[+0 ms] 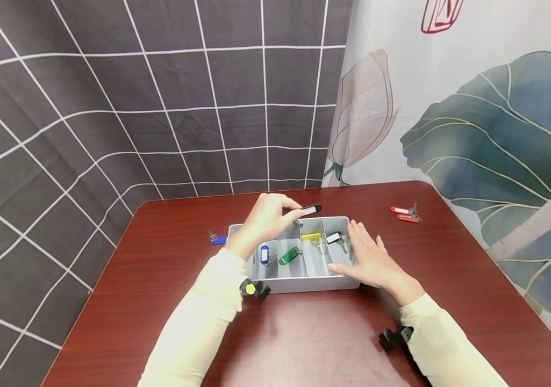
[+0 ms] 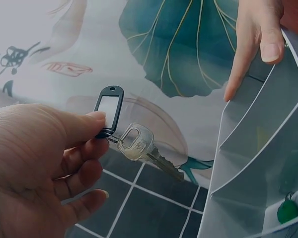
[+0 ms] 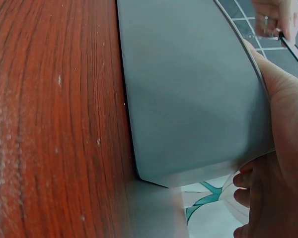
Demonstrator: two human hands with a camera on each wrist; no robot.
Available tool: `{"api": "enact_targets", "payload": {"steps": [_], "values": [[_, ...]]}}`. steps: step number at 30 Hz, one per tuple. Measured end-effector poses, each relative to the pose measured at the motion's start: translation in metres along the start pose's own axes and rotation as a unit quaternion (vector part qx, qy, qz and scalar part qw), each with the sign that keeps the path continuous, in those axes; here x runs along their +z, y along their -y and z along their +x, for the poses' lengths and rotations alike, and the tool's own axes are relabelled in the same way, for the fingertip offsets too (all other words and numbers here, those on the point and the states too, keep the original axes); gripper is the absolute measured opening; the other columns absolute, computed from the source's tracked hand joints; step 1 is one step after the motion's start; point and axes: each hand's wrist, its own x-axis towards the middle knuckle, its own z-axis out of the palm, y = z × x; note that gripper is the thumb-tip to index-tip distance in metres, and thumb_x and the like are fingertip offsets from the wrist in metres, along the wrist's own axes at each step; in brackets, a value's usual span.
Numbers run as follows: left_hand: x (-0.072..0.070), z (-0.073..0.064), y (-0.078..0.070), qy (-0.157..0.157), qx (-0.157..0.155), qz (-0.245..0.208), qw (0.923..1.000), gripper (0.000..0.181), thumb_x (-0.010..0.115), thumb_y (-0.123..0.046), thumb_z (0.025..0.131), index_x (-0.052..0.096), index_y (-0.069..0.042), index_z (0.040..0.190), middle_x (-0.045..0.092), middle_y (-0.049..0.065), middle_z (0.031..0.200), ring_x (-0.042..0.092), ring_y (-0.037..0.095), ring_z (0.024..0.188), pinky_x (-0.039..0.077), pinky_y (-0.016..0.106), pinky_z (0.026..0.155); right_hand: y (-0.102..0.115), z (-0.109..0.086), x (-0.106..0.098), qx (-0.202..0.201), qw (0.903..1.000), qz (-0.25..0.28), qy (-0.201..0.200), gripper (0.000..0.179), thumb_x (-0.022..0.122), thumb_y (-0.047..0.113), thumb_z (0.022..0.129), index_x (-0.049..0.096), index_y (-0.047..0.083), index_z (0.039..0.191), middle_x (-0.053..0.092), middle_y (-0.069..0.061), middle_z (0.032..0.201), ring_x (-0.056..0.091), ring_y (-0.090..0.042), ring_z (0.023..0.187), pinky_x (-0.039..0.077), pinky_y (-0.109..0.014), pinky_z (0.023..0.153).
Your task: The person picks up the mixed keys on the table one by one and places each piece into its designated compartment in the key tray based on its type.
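Note:
My left hand pinches a black key tag with a white label between thumb and fingers, above the back rim of the grey divided tray. From its ring hangs a silver key, plain in the left wrist view. My right hand rests on the tray's right end, fingers extended along it and thumb at the front rim. Inside, in separate compartments, lie a blue key tag, a green one, a yellow one and a black one with a white label.
Left of the tray a blue key tag with a key lies on the reddish-brown table. Two red key tags with keys lie towards the back right. A dark checked curtain and a floral one hang behind.

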Motion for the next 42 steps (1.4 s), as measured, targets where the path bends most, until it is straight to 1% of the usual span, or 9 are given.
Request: {"api": "enact_targets", "payload": {"steps": [4,11,14,19,27,34,37,42], "values": [[0.009,0.008,-0.002,0.006,0.002,0.001,1.0000,0.012,0.071,-0.021,0.088,0.079,-0.015,0.095,0.072,-0.005,0.083,0.060,0.007,0.073,0.046,0.022,0.063,-0.002,0.000,0.000,0.001,1.0000,0.002,0.000,0.123,0.060,0.077,0.073,0.008,0.001,0.153,0.010,-0.020,0.158,0.008,-0.038,0.145,0.008,-0.071,0.106],[0.026,0.020,-0.006,0.006,-0.017,-0.028,0.9994,0.013,0.072,-0.024,0.088,0.079,-0.015,0.094,0.071,-0.007,0.077,0.058,0.007,0.069,0.044,0.021,0.059,-0.003,-0.001,-0.001,0.003,0.9999,0.009,-0.002,0.124,0.061,0.077,0.071,0.007,0.001,0.154,0.010,-0.020,0.158,0.008,-0.037,0.145,0.007,-0.072,0.105],[0.036,0.025,-0.007,0.005,-0.020,-0.037,0.9991,0.014,0.071,-0.024,0.088,0.079,-0.014,0.093,0.071,-0.006,0.078,0.057,0.007,0.067,0.044,0.020,0.058,-0.003,-0.001,-0.001,0.006,0.9999,0.010,-0.004,0.124,0.062,0.077,0.071,0.007,0.001,0.153,0.011,-0.020,0.158,0.008,-0.037,0.145,0.008,-0.072,0.105],[0.054,0.031,-0.011,0.008,-0.029,-0.044,0.9986,0.015,0.071,-0.026,0.088,0.079,-0.015,0.093,0.072,-0.007,0.080,0.058,0.006,0.070,0.044,0.019,0.059,-0.002,-0.002,0.000,0.008,0.9998,0.014,-0.007,0.125,0.063,0.077,0.070,0.008,0.001,0.154,0.012,-0.020,0.158,0.009,-0.037,0.145,0.008,-0.071,0.105],[0.077,0.037,-0.017,0.021,-0.056,-0.046,0.9971,0.015,0.070,-0.028,0.089,0.079,-0.017,0.094,0.072,-0.010,0.082,0.059,0.005,0.076,0.044,0.017,0.063,-0.004,-0.004,0.001,0.011,0.9998,0.013,-0.013,0.127,0.064,0.078,0.068,0.011,0.000,0.153,0.014,-0.021,0.158,0.010,-0.037,0.145,0.009,-0.072,0.105],[0.093,0.039,-0.014,0.030,-0.072,-0.037,0.9963,0.015,0.070,-0.029,0.088,0.079,-0.019,0.094,0.073,-0.010,0.087,0.064,0.010,0.089,0.046,0.019,0.071,-0.005,-0.003,0.003,0.009,0.9998,0.013,-0.014,0.127,0.062,0.079,0.068,0.010,0.001,0.153,0.012,-0.019,0.159,0.010,-0.036,0.145,0.009,-0.072,0.105],[0.098,0.038,-0.011,0.030,-0.079,-0.030,0.9960,0.014,0.071,-0.029,0.087,0.079,-0.020,0.094,0.073,-0.010,0.088,0.064,0.011,0.090,0.047,0.020,0.072,-0.004,-0.002,0.003,0.007,0.9998,0.014,-0.010,0.128,0.061,0.081,0.068,0.009,0.001,0.153,0.011,-0.018,0.159,0.009,-0.036,0.145,0.009,-0.072,0.105],[0.101,0.039,-0.008,0.029,-0.076,-0.024,0.9964,0.013,0.072,-0.027,0.086,0.079,-0.020,0.095,0.073,-0.011,0.084,0.063,0.009,0.083,0.046,0.021,0.068,-0.004,0.001,0.002,0.006,0.9999,0.011,-0.008,0.129,0.060,0.081,0.067,0.006,0.003,0.154,0.009,-0.017,0.159,0.008,-0.035,0.146,0.008,-0.071,0.105]]}}
